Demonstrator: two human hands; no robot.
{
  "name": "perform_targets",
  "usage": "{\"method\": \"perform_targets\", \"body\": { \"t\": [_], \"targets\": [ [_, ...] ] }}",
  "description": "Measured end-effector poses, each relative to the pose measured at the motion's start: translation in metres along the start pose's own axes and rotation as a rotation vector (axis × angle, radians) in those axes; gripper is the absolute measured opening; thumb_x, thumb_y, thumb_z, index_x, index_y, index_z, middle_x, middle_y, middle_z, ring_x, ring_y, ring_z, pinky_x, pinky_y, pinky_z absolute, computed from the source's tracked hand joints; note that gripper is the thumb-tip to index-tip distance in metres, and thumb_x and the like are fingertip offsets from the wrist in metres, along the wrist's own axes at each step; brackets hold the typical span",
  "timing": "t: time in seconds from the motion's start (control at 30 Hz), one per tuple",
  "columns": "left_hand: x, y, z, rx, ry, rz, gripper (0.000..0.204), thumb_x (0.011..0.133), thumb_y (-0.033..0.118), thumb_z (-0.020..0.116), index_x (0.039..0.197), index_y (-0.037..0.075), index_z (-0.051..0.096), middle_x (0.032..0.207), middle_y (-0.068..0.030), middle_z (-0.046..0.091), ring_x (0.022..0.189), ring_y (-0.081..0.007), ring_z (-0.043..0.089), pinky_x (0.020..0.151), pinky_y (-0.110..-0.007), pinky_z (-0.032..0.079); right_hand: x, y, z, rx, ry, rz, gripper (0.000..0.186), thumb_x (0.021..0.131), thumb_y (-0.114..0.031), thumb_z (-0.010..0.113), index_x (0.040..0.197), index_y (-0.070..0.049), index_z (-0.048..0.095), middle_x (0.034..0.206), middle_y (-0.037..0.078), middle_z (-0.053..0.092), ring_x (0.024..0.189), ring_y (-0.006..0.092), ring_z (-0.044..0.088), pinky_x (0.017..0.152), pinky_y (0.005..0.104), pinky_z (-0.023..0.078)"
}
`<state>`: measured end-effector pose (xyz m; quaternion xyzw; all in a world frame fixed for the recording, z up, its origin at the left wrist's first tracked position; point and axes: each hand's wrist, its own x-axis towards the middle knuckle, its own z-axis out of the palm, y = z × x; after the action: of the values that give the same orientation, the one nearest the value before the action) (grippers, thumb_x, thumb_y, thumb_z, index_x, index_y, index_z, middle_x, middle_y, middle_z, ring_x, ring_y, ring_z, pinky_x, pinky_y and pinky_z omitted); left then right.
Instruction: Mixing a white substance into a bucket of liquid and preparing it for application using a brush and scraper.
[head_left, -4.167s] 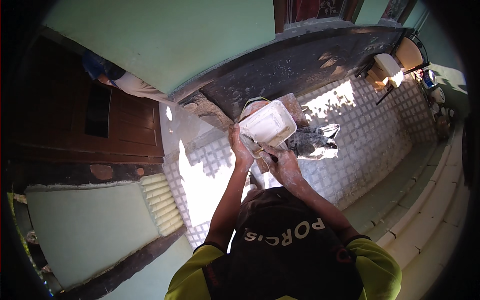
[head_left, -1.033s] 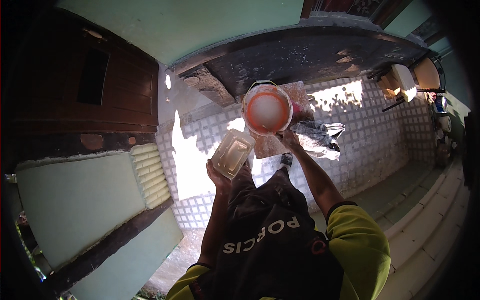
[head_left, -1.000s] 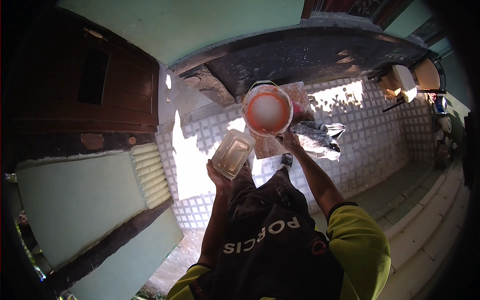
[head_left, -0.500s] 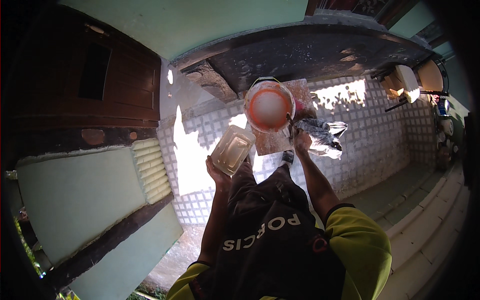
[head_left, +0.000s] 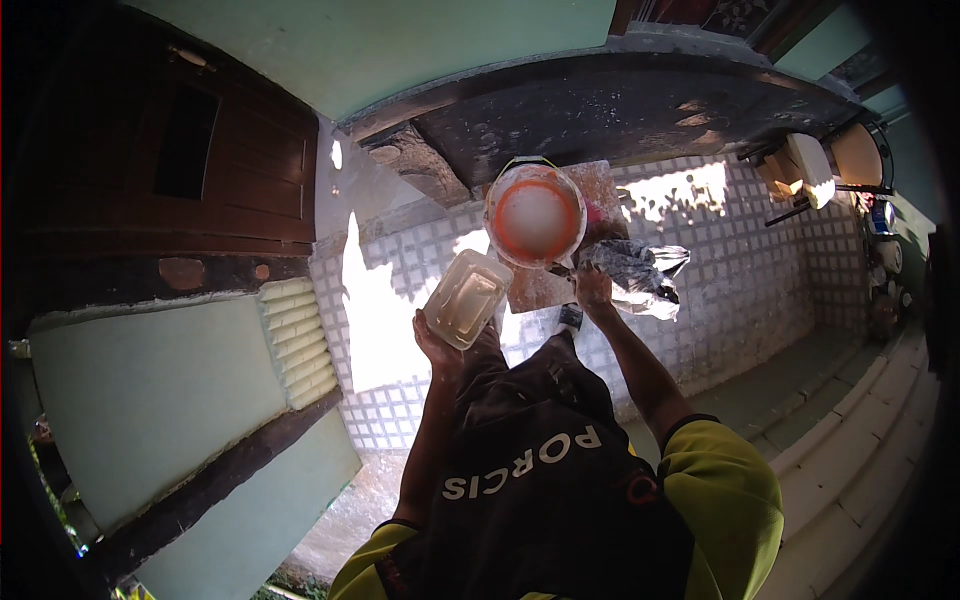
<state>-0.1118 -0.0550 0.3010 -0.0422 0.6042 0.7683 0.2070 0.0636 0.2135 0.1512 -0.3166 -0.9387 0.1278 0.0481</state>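
Observation:
My left hand (head_left: 436, 345) grips the near left corner of a translucent plastic tub (head_left: 467, 300), tilted above my legs. My right hand (head_left: 596, 288) is closed on a small dark tool, probably a scraper (head_left: 568, 274), held by the near right rim of a pale bucket (head_left: 535, 215) with orange inside and whitish contents. The bucket stands on a speckled, stained board (head_left: 540, 294) on the tiled floor. Just beyond my right hand lies a crumpled grey-and-white bag (head_left: 655, 280). My feet are below the board, between both hands.
A dark ledge (head_left: 600, 110) runs behind the bucket. Chairs (head_left: 812, 168) and assorted containers (head_left: 885, 250) stand at the far right. A brown door (head_left: 240, 190) is at the left. Pale steps (head_left: 850, 440) curve along the lower right.
The tub has moved from over the bucket to its lower left. My right hand rose with the tool, then lowered slightly. A person seen at the left earlier is out of view.

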Motion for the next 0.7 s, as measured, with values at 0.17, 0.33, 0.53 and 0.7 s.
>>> {"method": "perform_targets", "body": {
  "t": [0.17,0.33,0.53,0.7],
  "targets": [
    [-0.001,0.002,0.004,-0.079,-0.021,-0.031,0.052,0.101,0.043,0.031,0.121,-0.001,0.049,0.114,-0.0142,0.056,0.107,-0.0251,0.057,0.091,-0.040,0.048,0.011,-0.003,0.015,0.001,-0.146,0.028,0.021,0.079,-0.026,0.066,0.095,-0.014,0.069,0.097,0.013,0.063,0.090,0.0326,0.063,0.072,0.0454,0.052],
    [-0.002,0.000,-0.003,-0.151,-0.007,-0.086,0.050,0.101,0.040,0.034,0.125,-0.001,0.048,0.119,-0.0160,0.057,0.109,-0.0282,0.057,0.093,-0.041,0.048,0.033,-0.023,0.015,-0.045,-0.174,0.030,0.023,0.085,-0.029,0.061,0.099,-0.011,0.067,0.096,0.016,0.063,0.083,0.0334,0.066,0.070,0.0474,0.054],
    [-0.001,0.000,-0.002,-0.168,0.004,-0.087,0.051,0.100,0.041,0.036,0.125,-0.002,0.047,0.120,-0.0159,0.057,0.109,-0.0283,0.058,0.093,-0.041,0.049,0.049,-0.020,0.026,0.524,0.190,0.288,0.027,0.087,-0.035,0.061,0.098,-0.011,0.067,0.092,0.017,0.064,0.081,0.0378,0.065,0.069,0.0481,0.054],
    [-0.001,0.003,0.012,-0.167,0.037,-0.041,0.034,0.101,0.033,0.040,0.112,0.003,0.050,0.107,-0.0115,0.058,0.101,-0.0227,0.059,0.087,-0.037,0.050,0.052,-0.012,0.017,1.130,-0.298,0.617,0.033,0.091,-0.034,0.060,0.103,-0.005,0.067,0.071,0.012,0.064,0.069,0.0185,0.064,0.059,0.0381,0.048]
  ]
}}
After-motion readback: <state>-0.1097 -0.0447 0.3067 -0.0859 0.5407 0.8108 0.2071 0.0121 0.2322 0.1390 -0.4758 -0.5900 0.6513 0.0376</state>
